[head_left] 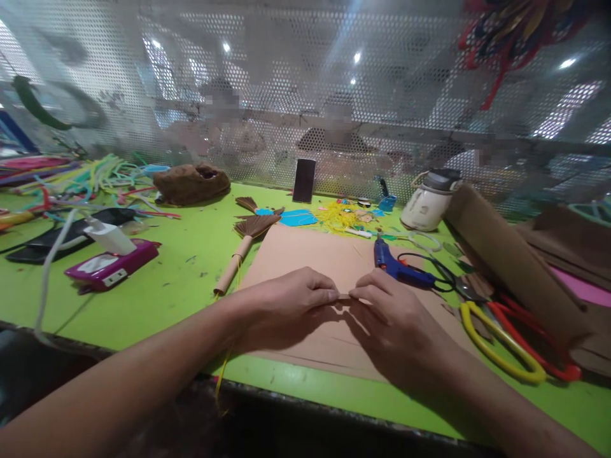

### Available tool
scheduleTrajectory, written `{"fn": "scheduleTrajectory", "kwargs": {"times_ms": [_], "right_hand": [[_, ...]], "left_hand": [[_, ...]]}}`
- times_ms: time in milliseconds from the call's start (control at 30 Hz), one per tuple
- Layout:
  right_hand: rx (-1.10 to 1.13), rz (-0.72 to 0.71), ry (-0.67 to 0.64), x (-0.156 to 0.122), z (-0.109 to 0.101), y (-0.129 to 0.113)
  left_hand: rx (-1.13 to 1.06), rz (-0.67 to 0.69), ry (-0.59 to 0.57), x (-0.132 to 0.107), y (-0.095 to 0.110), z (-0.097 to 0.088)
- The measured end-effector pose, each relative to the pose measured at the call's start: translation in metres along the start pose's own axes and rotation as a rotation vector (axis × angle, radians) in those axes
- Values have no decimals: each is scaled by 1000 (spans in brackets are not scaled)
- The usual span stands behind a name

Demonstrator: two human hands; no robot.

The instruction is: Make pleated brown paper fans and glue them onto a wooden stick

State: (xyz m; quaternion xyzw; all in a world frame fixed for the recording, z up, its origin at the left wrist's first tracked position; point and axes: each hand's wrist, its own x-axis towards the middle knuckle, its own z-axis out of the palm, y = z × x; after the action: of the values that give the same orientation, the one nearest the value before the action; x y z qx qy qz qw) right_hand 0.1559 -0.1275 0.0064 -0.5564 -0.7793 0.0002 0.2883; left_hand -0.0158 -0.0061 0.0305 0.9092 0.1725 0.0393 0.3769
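Note:
Over a large brown paper sheet (291, 254), my left hand (300, 294) and my right hand (389, 305) meet fingertip to fingertip. Both are closed in a pinch on a small folded strip of brown paper (344, 296), one at each end; the fingers hide most of it. Just beyond my right hand lies a blue glue gun (405, 270), its nozzle pointing away. To the left of the sheet rests a rolled brown paper tube (233, 264) with a fanned, pleated paper end (255, 226). Scissors with yellow and red handles (501, 343) lie right of my right forearm.
On the left are a purple power strip (114, 264) with a white plug and a heap of coloured pipe cleaners (90, 175). Yellow shreds (344, 216), a phone (304, 180) and a white bottle (429, 202) stand toward the back. Folded cardboard (515, 254) leans at right.

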Motion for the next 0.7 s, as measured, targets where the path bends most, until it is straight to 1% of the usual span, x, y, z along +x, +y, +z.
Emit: {"fn": "scheduleTrajectory", "kwargs": {"times_ms": [100,167,267,333,400,433,500,600,700], "right_hand": [[184,85,-6,3,-7,-5],[317,197,-28,6,-10,-8],[556,400,-57,9,-7,-9],[678,526,-65,10,-3,-7],[738,603,-48,10,-3,-5],[735,615,-38,9,-3,-4],[669,595,-18,9,-7,-3],[526,486,-20,10,-14,-1],[481,393,-8,11,-18,4]], "left_hand": [[-70,-47,-8,2,0,1],[-78,-80,23,1,3,3],[-49,-131,49,-4,11,9],[-19,-137,78,-7,16,11],[5,-118,116,-9,20,12],[10,-105,125,-10,22,11],[-2,-79,117,-9,22,9],[-24,-7,71,-5,18,3],[13,71,57,-1,12,-1]]}}
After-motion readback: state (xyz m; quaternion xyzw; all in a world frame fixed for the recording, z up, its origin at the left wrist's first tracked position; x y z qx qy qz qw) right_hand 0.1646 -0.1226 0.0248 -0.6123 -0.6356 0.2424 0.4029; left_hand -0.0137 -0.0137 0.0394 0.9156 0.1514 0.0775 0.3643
